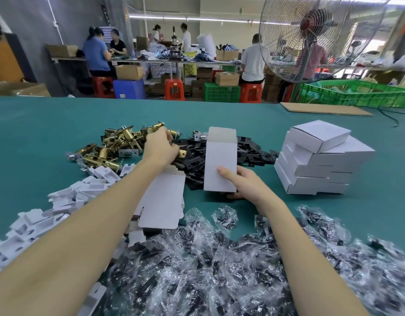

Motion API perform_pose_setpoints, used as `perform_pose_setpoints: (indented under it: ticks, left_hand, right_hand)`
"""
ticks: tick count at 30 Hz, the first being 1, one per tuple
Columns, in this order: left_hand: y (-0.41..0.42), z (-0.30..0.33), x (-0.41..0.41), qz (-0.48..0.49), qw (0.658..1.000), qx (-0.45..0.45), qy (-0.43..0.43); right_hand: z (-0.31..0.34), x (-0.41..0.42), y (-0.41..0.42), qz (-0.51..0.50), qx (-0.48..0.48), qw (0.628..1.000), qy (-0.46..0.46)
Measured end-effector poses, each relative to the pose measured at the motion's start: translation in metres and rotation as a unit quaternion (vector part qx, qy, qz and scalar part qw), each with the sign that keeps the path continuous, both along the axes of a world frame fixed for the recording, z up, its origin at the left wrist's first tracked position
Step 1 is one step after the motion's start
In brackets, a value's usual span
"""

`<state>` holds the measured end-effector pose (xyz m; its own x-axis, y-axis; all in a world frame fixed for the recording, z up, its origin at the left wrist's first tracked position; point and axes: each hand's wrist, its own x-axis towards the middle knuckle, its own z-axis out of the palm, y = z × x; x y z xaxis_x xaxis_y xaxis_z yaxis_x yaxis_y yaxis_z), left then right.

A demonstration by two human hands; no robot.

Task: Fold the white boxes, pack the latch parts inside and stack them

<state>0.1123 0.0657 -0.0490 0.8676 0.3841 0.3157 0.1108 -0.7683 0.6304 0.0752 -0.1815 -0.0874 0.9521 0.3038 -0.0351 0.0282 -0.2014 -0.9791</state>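
White box (220,160) upright, gripped by right hand (244,184), left hand (160,149) pinching brass latch (182,152) beside it

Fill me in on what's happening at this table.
A person is packing latch parts into white boxes. The right hand holds an open box upright on the green table. The left hand reaches into the pile of brass latches and black plates, gripping a part. Closed boxes are stacked at the right; bagged pieces lie nearest the person.

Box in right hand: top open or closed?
Open. The upright white box in the right hand has its top flap raised.
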Motion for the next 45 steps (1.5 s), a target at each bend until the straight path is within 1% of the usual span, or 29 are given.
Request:
perform_pose_setpoints:
  ticks: [5, 8, 10, 13, 16, 19, 21, 23, 28, 31, 33, 35, 37, 40, 45]
  left_hand:
    - [-0.003, 0.033, -0.007, -0.026, 0.996, 0.021, -0.082]
    - [-0.012, 0.065, -0.018, -0.060, 0.989, -0.020, -0.133]
    - [-0.021, 0.087, -0.030, -0.086, 0.979, -0.029, -0.182]
    - [-0.039, 0.111, -0.045, -0.131, 0.963, -0.060, -0.226]
    - [-0.053, 0.124, -0.051, -0.167, 0.959, -0.103, -0.203]
    - [-0.062, 0.127, -0.052, -0.220, 0.946, -0.189, -0.145]
    - [-0.066, 0.124, -0.050, -0.233, 0.942, -0.204, -0.128]
    - [-0.068, 0.118, -0.048, -0.240, 0.942, -0.200, -0.124]
    - [-0.064, 0.104, -0.041, -0.256, 0.953, -0.120, -0.111]
    - [-0.059, 0.098, -0.039, -0.268, 0.958, -0.035, -0.100]
    - [-0.056, 0.095, -0.038, -0.280, 0.956, 0.023, -0.081]
    - [-0.054, 0.092, -0.037, -0.292, 0.952, 0.061, -0.064]
    - [-0.052, 0.092, -0.037, -0.309, 0.946, 0.089, -0.039]
    - [-0.052, 0.100, -0.036, -0.344, 0.925, 0.162, 0.030]
    - [-0.059, 0.107, -0.034, -0.350, 0.896, 0.252, 0.104]
  right_hand:
    - [0.001, -0.001, 0.000, 0.003, 0.007, 1.000, -0.005]
    - [0.000, 0.000, 0.000, -0.009, 0.013, 1.000, -0.017]
    - [-0.003, 0.000, 0.001, -0.026, 0.015, 0.999, -0.033]
    - [-0.005, 0.000, 0.000, -0.051, -0.009, 0.996, -0.072]
    - [-0.004, -0.001, -0.001, -0.046, -0.012, 0.996, -0.077]
    - [-0.003, -0.001, -0.002, -0.029, -0.009, 0.997, -0.073]
    - [-0.002, -0.002, -0.002, -0.023, -0.006, 0.997, -0.071]
    - [-0.001, -0.003, -0.003, -0.021, -0.004, 0.997, -0.068]
    - [-0.001, -0.002, -0.002, -0.013, 0.001, 0.998, -0.064]
    - [0.000, -0.002, -0.001, -0.002, 0.001, 0.998, -0.057]
    - [0.000, -0.003, -0.001, 0.003, 0.010, 0.999, -0.053]
    - [-0.001, -0.002, 0.000, 0.005, 0.021, 0.998, -0.054]
    - [-0.002, -0.002, 0.000, 0.012, 0.033, 0.998, -0.053]
    - [-0.002, -0.001, 0.000, 0.021, 0.048, 0.998, -0.046]
    - [-0.002, 0.001, 0.000, 0.028, 0.060, 0.997, -0.041]
